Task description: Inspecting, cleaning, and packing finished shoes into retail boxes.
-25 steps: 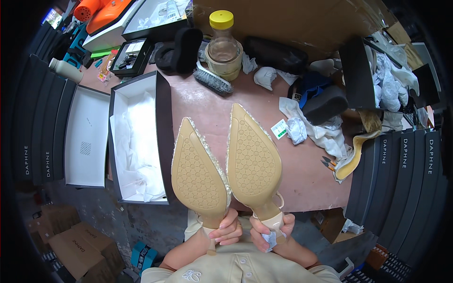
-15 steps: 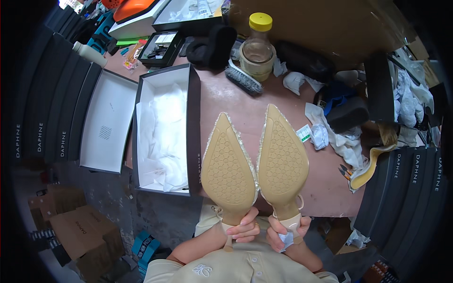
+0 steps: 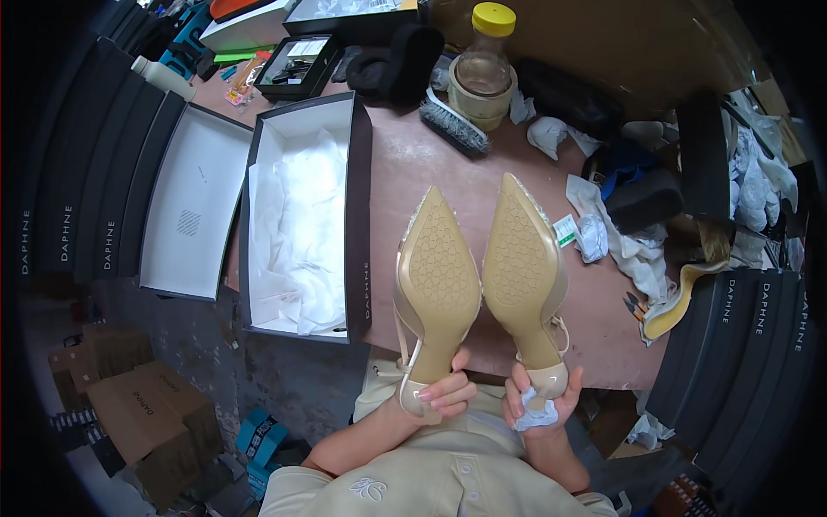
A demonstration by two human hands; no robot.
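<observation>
Each hand, left (image 3: 435,395) and right (image 3: 543,398), grips a beige shoe (image 3: 437,289) (image 3: 523,274) sole-up, neither yet in the open box (image 3: 303,222) beside them.

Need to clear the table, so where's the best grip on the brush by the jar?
Probably the brush back, across its narrow width, coming from above. It lies flat on the table, long and slim, slanting toward the jar. Its dark bristles face the near side, so the pale back is the firm part. The black cloth crowds its far end, so grip mid-length.
</observation>
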